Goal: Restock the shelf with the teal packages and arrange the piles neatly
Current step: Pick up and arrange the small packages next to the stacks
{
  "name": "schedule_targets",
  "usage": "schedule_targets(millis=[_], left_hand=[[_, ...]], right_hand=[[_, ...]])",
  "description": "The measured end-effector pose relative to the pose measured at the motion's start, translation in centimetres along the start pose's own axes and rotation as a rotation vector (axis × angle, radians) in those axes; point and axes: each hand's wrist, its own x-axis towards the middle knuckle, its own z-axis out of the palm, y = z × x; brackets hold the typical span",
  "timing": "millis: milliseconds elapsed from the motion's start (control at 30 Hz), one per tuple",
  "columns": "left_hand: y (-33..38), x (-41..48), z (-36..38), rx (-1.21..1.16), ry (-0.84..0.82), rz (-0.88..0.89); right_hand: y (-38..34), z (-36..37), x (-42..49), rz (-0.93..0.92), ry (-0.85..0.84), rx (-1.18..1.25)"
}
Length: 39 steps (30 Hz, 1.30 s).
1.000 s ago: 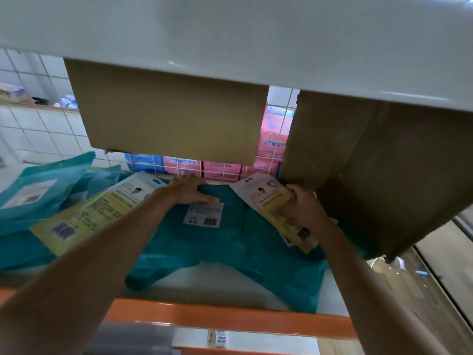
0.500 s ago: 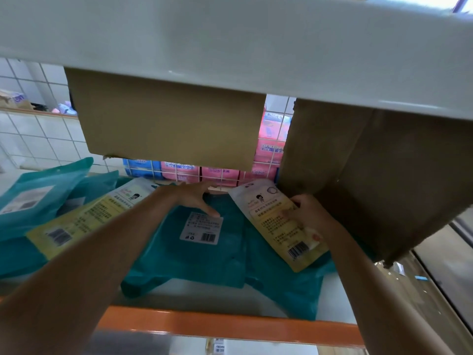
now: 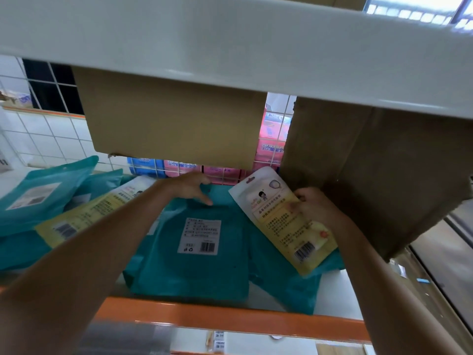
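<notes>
Left hand, fingers spread, steadies the teal package, likely squaring its pile. Right hand pinches the yellow pouch, probably clearing it.

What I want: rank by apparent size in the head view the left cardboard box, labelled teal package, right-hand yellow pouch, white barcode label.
1. left cardboard box, though partly hidden by the upper shelf.
2. labelled teal package.
3. yellow pouch, held by the right hand.
4. white barcode label.
</notes>
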Motion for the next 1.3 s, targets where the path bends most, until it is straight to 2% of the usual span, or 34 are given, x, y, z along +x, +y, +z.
schedule_targets(millis=[400,667,867,1133,1300], left_hand=[[2.2,-6.0,-2.6,0.019,0.324,0.148],[2.3,-10.5,-4.3,-0.094,0.413,0.205],[1.1,-16.6,-5.6,-0.103,0.506,0.252],[-3.0,-27.2,-7.3,-0.057,0.636,0.273],[-6.5,-33.8,-7.9,0.056,0.754,0.254]], right_hand=[[-1.4,-1.8,-2.6,-0.190,0.140,-0.221],[-3.8,-0.5,-5.9,-0.240,0.132,-0.249],[-7.0,2.1,-9.6,-0.251,0.129,-0.271],[-10.6,8.3,-16.1,-0.311,0.232,-0.326],[-13.2,13.2,-18.5,-0.293,0.285,-0.418]])
